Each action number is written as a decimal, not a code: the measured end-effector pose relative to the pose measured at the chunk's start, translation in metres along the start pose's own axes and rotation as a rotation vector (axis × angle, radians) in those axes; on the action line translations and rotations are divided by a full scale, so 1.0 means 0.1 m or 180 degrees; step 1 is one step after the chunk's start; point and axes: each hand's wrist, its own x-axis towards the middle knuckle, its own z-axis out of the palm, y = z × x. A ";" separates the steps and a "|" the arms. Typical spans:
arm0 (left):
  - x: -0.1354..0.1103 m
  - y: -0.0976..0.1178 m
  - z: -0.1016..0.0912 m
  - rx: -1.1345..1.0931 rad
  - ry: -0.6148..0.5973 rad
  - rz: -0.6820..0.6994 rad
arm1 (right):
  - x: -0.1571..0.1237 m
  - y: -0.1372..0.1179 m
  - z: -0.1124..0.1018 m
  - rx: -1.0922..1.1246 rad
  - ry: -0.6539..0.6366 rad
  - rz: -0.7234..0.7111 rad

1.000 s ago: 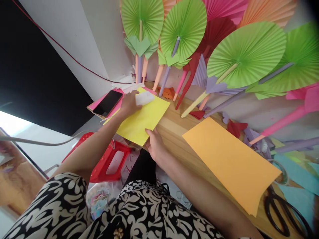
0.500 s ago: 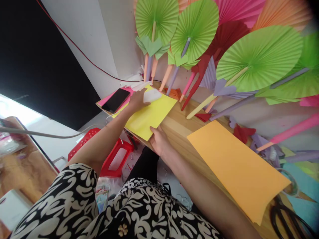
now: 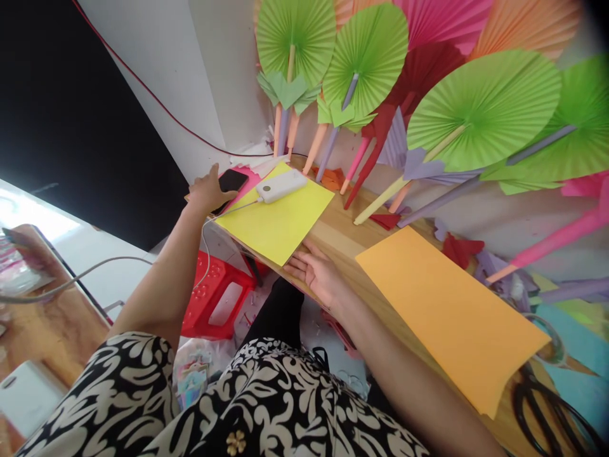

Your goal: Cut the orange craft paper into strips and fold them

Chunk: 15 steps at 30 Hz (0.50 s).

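My left hand (image 3: 205, 192) is over the near end of a black smartphone (image 3: 233, 183), thumb and fingers spread apart around it. The phone lies on pink paper (image 3: 248, 172) at the table's far left end. Beside it, a white power bank (image 3: 281, 186) with a cable plugged in rests on a yellow paper sheet (image 3: 280, 225). My right hand (image 3: 316, 274) lies palm up at the table's front edge, near the sheet's front corner. Its fingers are stretched out, and I see nothing held in them.
An orange paper sheet (image 3: 451, 317) lies to the right on the wooden table (image 3: 333, 231), near black-handled scissors (image 3: 547, 406) and a tape roll (image 3: 547, 336). Green paper fans (image 3: 485, 108) on rolled sticks lean along the wall. Below stands a red stool (image 3: 221, 295).
My left hand has left the power bank and moved left onto the phone, uncovering the power bank. My right hand has let go of the yellow sheet's corner and opened its fingers.
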 end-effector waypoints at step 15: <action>0.06 0.01 0.16 0.0062 0.0167 0.0124 | 0.47 0.00 0.19 -0.0563 0.0437 -0.0037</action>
